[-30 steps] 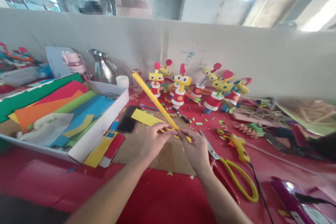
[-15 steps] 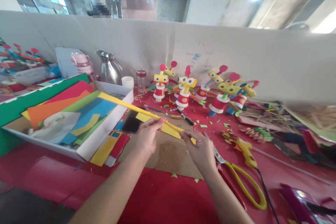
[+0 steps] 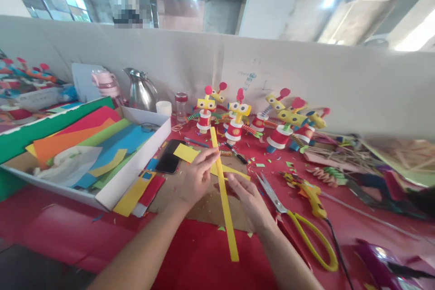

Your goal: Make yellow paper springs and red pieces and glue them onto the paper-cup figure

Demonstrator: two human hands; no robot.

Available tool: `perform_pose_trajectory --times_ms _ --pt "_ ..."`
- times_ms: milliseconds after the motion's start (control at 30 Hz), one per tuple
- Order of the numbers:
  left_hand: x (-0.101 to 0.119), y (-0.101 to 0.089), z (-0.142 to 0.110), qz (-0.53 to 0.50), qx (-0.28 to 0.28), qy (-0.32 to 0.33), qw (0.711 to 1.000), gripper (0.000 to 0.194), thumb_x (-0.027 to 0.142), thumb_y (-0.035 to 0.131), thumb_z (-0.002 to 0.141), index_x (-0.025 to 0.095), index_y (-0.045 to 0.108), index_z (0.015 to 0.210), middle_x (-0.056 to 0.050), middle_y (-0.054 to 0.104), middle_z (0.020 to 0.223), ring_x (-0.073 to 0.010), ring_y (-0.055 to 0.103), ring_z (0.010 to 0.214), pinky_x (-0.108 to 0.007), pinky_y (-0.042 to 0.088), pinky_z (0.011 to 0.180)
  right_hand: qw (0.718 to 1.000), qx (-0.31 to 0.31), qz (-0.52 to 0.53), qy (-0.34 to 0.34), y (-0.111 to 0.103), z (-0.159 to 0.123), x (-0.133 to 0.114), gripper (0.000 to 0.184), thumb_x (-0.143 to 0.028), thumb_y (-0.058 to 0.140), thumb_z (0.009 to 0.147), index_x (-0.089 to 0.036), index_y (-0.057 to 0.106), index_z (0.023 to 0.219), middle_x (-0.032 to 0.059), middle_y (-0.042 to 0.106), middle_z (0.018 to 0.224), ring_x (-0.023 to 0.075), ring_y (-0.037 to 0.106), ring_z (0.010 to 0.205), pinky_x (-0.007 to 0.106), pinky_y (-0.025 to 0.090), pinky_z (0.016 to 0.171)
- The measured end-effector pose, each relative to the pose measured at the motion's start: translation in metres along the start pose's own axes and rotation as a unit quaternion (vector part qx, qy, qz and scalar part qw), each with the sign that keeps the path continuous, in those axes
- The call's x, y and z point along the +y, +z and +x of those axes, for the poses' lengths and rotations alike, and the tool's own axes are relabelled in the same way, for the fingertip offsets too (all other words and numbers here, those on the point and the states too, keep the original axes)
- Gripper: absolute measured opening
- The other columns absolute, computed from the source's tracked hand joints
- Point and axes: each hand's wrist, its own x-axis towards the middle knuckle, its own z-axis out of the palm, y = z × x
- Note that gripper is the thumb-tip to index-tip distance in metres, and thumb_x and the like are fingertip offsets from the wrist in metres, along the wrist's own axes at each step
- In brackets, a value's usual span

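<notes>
A long narrow yellow paper strip [image 3: 224, 199] slants down across the middle. My left hand [image 3: 200, 172] pinches it in its upper part between thumb and fingers. Close to the right side of the strip is my right hand [image 3: 248, 192], fingers loosely bent and apart, with nothing visible gripped in it; whether its fingertips touch the strip is unclear. Beneath both hands, a wider yellow paper piece [image 3: 185, 152] lies on a brown cardboard sheet [image 3: 204, 210]. Scissors with yellow handles [image 3: 314, 240] lie open just right of my right hand.
A white box [image 3: 136, 163] of coloured paper stands left. A phone [image 3: 168, 158] lies beside the cardboard. Several paper-cup figures [image 3: 234, 131] stand behind. To the right are a yellow glue gun [image 3: 316, 199] and a purple object [image 3: 384, 263]. A steel jug [image 3: 141, 90] stands at the back.
The yellow strip has swung from lying crosswise to pointing toward me, its lower end now near the front. My right hand has let go of its end and moved slightly left and down.
</notes>
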Motion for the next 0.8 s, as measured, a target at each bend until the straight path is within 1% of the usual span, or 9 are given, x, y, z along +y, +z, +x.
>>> perform_pose_trajectory --times_ms 67,167,267,367,400,467,633,700,800 --pt "0.004 0.004 -0.002 -0.031 -0.018 -0.02 0.999 0.054 -0.001 0.04 0.084 0.027 0.063 0.124 -0.008 0.059 0.13 -0.0184 0.058 0.118 -0.037 0.048 0.101 1.0 -0.013 0.024 0.011 0.0 0.001 0.002 0.04 -0.054 0.073 0.073 -0.019 0.068 0.093 0.0026 0.071 0.077 0.0182 0.067 0.074 0.031 0.049 0.075" --pt "0.008 0.01 -0.002 -0.18 0.029 -0.143 0.973 0.044 0.01 0.048 0.086 0.03 0.064 0.122 -0.007 0.055 0.135 -0.0185 0.063 0.108 -0.036 0.053 0.092 1.0 0.006 0.017 0.011 -0.002 0.003 0.005 0.038 -0.051 0.076 0.069 -0.018 0.067 0.087 0.001 0.068 0.07 0.0167 0.064 0.07 0.028 0.046 0.069" --pt "0.006 0.012 0.002 -0.34 0.088 -0.304 0.886 0.038 0.025 0.062 0.084 0.027 0.062 0.122 -0.009 0.059 0.129 -0.0176 0.065 0.099 -0.034 0.054 0.086 1.0 0.009 0.001 0.011 -0.004 0.004 0.007 0.037 -0.05 0.075 0.071 -0.018 0.067 0.086 0.0009 0.068 0.072 0.0157 0.062 0.069 0.027 0.044 0.067" --pt "0.003 0.01 0.005 -0.428 0.03 -0.42 0.799 0.029 0.035 0.072 0.076 0.016 0.07 0.098 -0.01 0.071 0.098 -0.0161 0.066 0.082 -0.03 0.052 0.077 0.999 -0.029 -0.015 0.019 -0.004 0.003 0.006 0.034 -0.048 0.073 0.073 -0.017 0.067 0.086 0.0001 0.067 0.071 0.0141 0.06 0.068 0.026 0.043 0.065" --pt "0.002 0.009 0.006 -0.437 0.009 -0.44 0.784 0.026 0.036 0.074 0.074 0.013 0.071 0.087 -0.008 0.071 0.087 -0.015 0.066 0.075 -0.028 0.051 0.073 0.999 -0.045 -0.018 0.022 -0.003 0.003 0.005 0.032 -0.047 0.072 0.074 -0.018 0.067 0.086 -0.0002 0.066 0.071 0.0136 0.06 0.067 0.026 0.043 0.065" --pt "0.003 0.008 0.006 -0.432 -0.002 -0.46 0.776 0.025 0.036 0.077 0.07 0.012 0.069 0.07 -0.006 0.07 0.073 -0.0132 0.063 0.068 -0.026 0.049 0.068 0.997 -0.07 -0.013 0.029 -0.002 0.002 0.004 0.031 -0.047 0.071 0.075 -0.018 0.066 0.086 -0.0007 0.066 0.072 0.0133 0.06 0.068 0.026 0.043 0.067" --pt "0.009 0.011 0.006 -0.447 -0.032 -0.501 0.74 0.024 0.033 0.081 0.065 0.011 0.07 0.069 -0.005 0.07 0.069 -0.0122 0.062 0.061 -0.025 0.048 0.063 0.996 -0.066 -0.03 0.046 -0.002 0.004 0.004 0.028 -0.046 0.066 0.079 -0.018 0.064 0.084 -0.001 0.066 0.067 0.0133 0.059 0.064 0.026 0.043 0.065" --pt "0.006 0.009 0.008 -0.458 -0.013 -0.512 0.727 0.023 0.031 0.081 0.065 0.011 0.07 0.07 -0.005 0.071 0.069 -0.012 0.062 0.061 -0.024 0.049 0.062 0.995 -0.065 -0.058 0.048 -0.005 0.005 0.006 0.025 -0.043 0.064 0.081 -0.018 0.062 0.081 -0.0016 0.064 0.064 0.0122 0.057 0.061 0.025 0.041 0.062" --pt "-0.006 -0.002 0.014 -0.457 0.065 -0.522 0.717 0.018 0.026 0.078 0.069 0.01 0.07 0.074 -0.006 0.071 0.068 -0.012 0.065 0.062 -0.022 0.05 0.061 0.99 -0.095 -0.104 0.031 -0.011 0.005 0.005 0.021 -0.038 0.062 0.083 -0.018 0.061 0.079 -0.0017 0.063 0.064 0.0118 0.056 0.061 0.024 0.039 0.062"
